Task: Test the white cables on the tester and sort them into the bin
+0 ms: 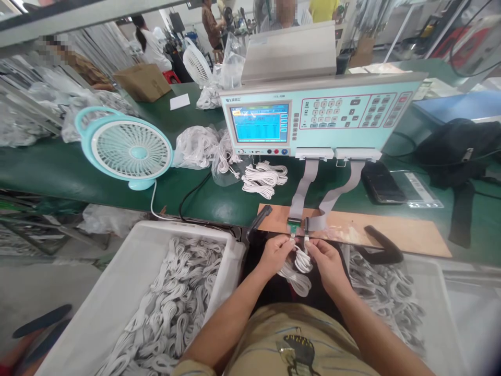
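My left hand (277, 254) pinches one end of a coiled white cable (302, 260) close to a small green circuit board (293, 224). The cable's other end is between the fingers of my right hand (324, 257), beside a dark connector (307, 225). Two grey ribbon cables (303, 188) run from these connectors up to a light-blue tester (340, 137) with a lit screen (260, 124). Under both hands the coil hangs at the front edge of a brown board (407, 228). Whether the plugs are fully seated is too small to tell.
Bins of coiled cables stand at left (230, 256) and right (434, 292). On the green table (195, 196) are a blue fan (133, 149), bundled white cables (264, 179), a black phone (382, 183) and a black bag (450, 151). Several people are in the background.
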The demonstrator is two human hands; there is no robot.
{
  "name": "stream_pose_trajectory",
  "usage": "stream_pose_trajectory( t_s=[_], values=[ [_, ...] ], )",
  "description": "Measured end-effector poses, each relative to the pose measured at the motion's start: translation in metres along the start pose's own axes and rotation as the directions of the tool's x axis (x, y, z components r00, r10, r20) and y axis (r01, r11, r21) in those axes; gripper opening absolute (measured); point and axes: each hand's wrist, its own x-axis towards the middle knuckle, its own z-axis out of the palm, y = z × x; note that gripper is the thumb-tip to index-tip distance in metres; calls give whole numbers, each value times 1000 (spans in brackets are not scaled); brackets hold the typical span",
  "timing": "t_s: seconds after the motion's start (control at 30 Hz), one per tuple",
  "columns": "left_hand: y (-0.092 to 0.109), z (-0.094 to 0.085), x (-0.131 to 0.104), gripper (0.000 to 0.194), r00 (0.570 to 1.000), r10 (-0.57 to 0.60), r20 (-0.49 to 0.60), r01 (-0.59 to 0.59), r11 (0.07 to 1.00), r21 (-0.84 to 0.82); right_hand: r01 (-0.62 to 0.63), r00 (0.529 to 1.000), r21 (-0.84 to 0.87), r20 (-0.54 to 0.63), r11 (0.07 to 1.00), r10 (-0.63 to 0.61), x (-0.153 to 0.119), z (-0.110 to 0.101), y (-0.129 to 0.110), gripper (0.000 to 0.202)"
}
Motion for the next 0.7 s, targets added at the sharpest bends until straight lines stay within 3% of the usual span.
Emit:
stream_pose_trajectory(
  t_s=[0.2,0.4,0.7],
  values=[
    [2,3,0,31,997,73,-30,-73,997,-9,-25,1000,66,16,998,24,0,-1,1,31],
    [2,13,-4,32,991,-97,-95,72,968,-241,-23,1000,63,12,998,22,0,0,0,33],
    [-2,14,-1,33,990,-41,-135,17,986,-168,1,999,10,41,1000,-1,1,-2,0,35]
  ],
)
